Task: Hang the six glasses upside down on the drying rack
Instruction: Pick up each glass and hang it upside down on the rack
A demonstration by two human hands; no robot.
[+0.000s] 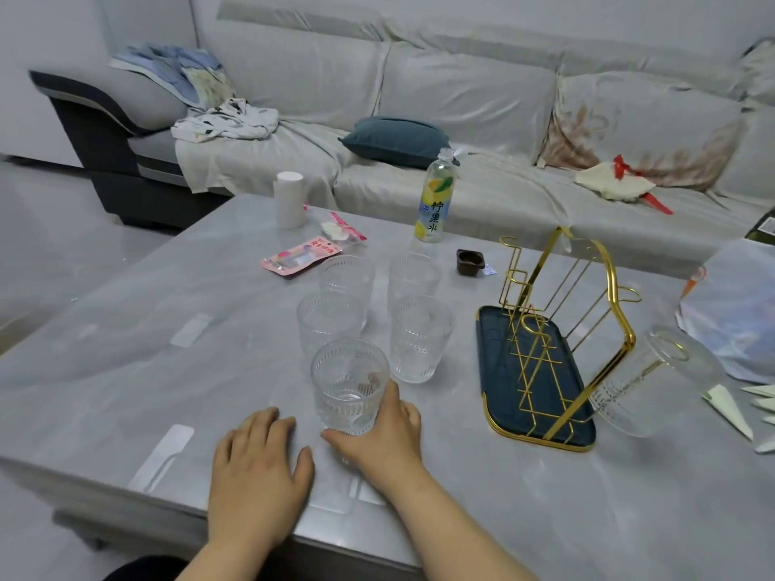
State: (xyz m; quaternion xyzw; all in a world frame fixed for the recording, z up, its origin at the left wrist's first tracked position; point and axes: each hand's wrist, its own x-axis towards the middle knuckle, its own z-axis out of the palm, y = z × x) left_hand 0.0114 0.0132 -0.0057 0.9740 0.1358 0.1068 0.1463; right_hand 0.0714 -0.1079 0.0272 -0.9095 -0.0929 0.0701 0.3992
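Several clear ribbed glasses stand upright in the middle of the grey table (126, 371). My right hand (386, 429) wraps around the nearest glass (349, 383), thumb in front at its base. Behind it stand four more glasses, among them one at the left (329, 325) and one at the right (420, 337). My left hand (260, 467) lies flat on the table, palm down, fingers apart, holding nothing. To the right is the gold wire drying rack (557, 312) on its dark blue tray (492, 354). One glass (654, 379) hangs upside down, tilted, on the rack's near right peg.
A lemon drink bottle (434, 199), a white paper roll (289, 199), pink packets (300, 255) and a small dark dish (470, 261) sit at the table's far side. Plastic bag and paper pieces (729, 312) lie at the right. A sofa (461, 119) runs behind.
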